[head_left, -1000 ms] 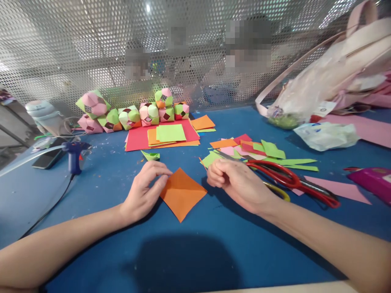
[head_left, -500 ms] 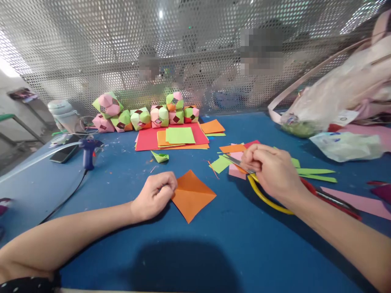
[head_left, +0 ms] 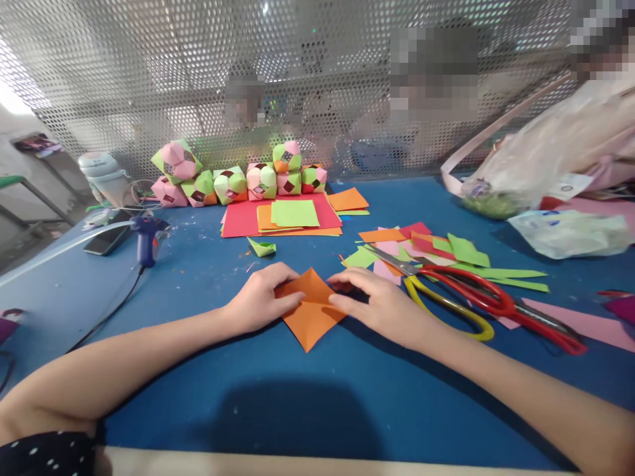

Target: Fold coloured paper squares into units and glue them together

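Observation:
A square of orange paper [head_left: 312,320], creased across its middle, lies cornerwise in front of me on the blue table. My left hand [head_left: 265,297] holds its left corner, thumb on top and fingers at the far side. At the right corner, my right hand [head_left: 374,301] pinches the edge between thumb and fingers; the fingertips are partly hidden. Scissors [head_left: 446,274] with red and yellow handles rest to the right, on scraps of coloured paper [head_left: 464,250]. A small folded green paper piece [head_left: 261,247] sits just beyond my left hand.
Stacked red, orange and green sheets [head_left: 295,213] lie farther back, with folded paper balls [head_left: 231,185] behind them along a perforated metal screen [head_left: 342,119]. A blue glue gun [head_left: 145,241], a phone [head_left: 106,238] and a bottle [head_left: 104,178] are at left. Plastic bags [head_left: 570,231] occupy the right.
My right hand has left the scissors area and moved left to the orange paper. The scissors now lie uncovered. My left hand has opened from a fist and taken the paper's left corner.

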`<state>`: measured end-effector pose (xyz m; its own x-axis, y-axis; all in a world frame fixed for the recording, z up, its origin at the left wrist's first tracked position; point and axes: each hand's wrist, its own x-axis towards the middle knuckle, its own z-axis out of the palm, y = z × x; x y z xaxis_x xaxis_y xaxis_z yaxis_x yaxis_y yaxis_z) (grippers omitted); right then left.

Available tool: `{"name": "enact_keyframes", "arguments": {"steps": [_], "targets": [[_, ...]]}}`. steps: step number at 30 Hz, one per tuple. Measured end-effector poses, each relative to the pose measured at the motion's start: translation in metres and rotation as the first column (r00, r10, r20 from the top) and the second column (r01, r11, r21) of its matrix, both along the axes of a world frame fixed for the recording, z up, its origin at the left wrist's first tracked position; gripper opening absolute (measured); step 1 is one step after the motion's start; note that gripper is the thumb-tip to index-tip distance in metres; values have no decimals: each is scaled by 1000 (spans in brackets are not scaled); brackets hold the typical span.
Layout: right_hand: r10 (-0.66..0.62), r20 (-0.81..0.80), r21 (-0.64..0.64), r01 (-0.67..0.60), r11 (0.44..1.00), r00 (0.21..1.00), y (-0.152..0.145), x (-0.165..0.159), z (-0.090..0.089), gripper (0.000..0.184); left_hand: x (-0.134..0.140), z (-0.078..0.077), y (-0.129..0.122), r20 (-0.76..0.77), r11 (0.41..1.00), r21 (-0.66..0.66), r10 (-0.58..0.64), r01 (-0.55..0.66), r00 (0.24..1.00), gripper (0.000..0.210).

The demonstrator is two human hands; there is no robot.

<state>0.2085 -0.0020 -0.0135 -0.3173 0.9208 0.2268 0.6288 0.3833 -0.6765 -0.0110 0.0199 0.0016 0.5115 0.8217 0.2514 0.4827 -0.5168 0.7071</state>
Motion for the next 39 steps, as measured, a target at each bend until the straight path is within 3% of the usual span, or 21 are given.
{"name": "enact_keyframes", "arguments": {"steps": [4, 8, 12, 19, 26, 31, 33, 36, 39], "targets": [[-26, 47, 74, 23, 997, 999, -4, -7, -7, 35, 0, -3, -1, 63, 992, -111, 72, -64, 995, 13], [-171, -234, -146, 139, 979, 957, -4, -8, -2, 45, 3, -3, -6, 290, 939, -343, 121, -15, 949, 15], [-200, -510, -339, 18, 940, 836, -5, -11, 5, 46, 9, -1, -12, 389, 887, -455, 124, 74, 913, 14], [-210, -434, -326, 65, 943, 876, -7, -11, 6, 43, 11, -2, -11, 383, 867, -490, 121, 91, 916, 13], [-186, -448, -308, 44, 950, 874, -11, -15, 3, 59, 12, -3, -11, 423, 866, -497, 182, 59, 888, 13], [-136, -429, -201, 53, 978, 893, -14, -15, 3, 54, 12, -2, -9, 418, 865, -497, 176, 63, 891, 14], [-162, -464, -125, 116, 985, 871, -10, -10, 5, 43, 11, -3, -8, 418, 859, -510, 206, 41, 885, 15], [-233, -555, -76, 230, 970, 799, 0, 0, 7, 18, 10, -4, -7, 422, 846, -533, 234, 31, 876, 16], [-250, -690, -182, 171, 968, 680, 9, 6, 6, 14, 9, -4, -6, 423, 842, -538, 231, 38, 876, 16]]}}
